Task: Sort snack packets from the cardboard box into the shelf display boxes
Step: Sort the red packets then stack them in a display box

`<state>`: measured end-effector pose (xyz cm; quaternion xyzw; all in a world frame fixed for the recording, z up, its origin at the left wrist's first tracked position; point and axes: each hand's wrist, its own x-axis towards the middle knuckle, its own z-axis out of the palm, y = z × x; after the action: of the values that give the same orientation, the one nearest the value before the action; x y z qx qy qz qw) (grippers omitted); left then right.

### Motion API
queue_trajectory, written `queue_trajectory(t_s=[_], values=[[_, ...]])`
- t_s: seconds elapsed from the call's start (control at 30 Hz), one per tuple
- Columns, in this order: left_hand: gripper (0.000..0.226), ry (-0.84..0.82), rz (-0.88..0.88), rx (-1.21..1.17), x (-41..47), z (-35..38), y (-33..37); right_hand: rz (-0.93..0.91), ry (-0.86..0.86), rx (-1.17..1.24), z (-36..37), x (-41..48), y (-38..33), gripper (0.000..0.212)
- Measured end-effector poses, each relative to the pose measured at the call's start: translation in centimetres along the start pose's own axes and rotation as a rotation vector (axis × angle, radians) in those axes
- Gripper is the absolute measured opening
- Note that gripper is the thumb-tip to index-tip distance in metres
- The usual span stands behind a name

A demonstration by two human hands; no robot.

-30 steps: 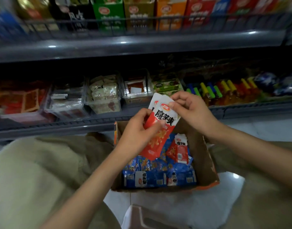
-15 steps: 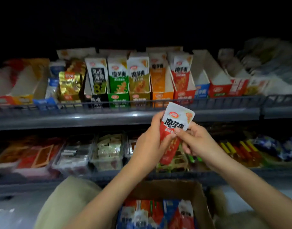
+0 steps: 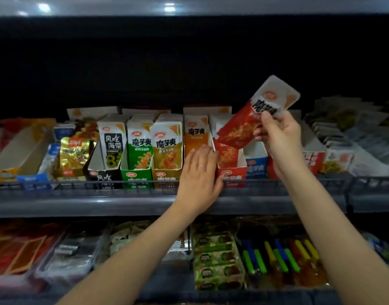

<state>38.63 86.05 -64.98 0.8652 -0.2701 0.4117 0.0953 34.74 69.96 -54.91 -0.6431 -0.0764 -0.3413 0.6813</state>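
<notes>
Dark grey shop shelves [image 3: 123,203] fill the view. The middle one is fronted by a wire rail [image 3: 79,183] and lined with upright display boxes, with trays of sweets [image 3: 277,260] below at 6 o'clock. A green box [image 3: 136,175], a yellow box [image 3: 166,175] and orange packets [image 3: 195,137] stand at 9 o'clock of the red display box [image 3: 232,172], and a blue box [image 3: 256,167] at its 3 o'clock. The left hand [image 3: 200,172], fingers straight and holding nothing, lies flat before the orange packets. The right hand [image 3: 279,137] pinches a red snack packet [image 3: 244,128] near its white end, just above the red display box. Its long axis tilts, white end toward 1 o'clock, red end toward 7 o'clock.
</notes>
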Motion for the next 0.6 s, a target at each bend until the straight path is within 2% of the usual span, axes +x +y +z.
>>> queue_trajectory(t_s=[0.1,0.27,0.33,0.47,0.6], values=[[0.044,-0.006,0.133,0.088,-0.8,1.8,-1.1,0.052,-0.025,0.025,-0.2,1.3,1.3,0.008],[0.041,0.041,0.108,0.053,-1.3,2.7,-1.2,0.111,-0.083,0.044,-0.5,2.5,3.5,0.005],[0.042,0.046,0.104,0.062,-1.4,2.9,-1.2,0.086,-0.142,-0.041,-0.6,3.0,4.4,0.001],[0.041,0.069,0.121,0.088,-1.3,3.1,-1.2,-0.001,-0.294,-0.303,-0.2,3.4,5.9,0.016],[0.041,0.071,0.124,0.105,-1.3,3.1,-1.2,-0.024,-0.36,-0.436,0.5,3.4,6.8,0.016]])
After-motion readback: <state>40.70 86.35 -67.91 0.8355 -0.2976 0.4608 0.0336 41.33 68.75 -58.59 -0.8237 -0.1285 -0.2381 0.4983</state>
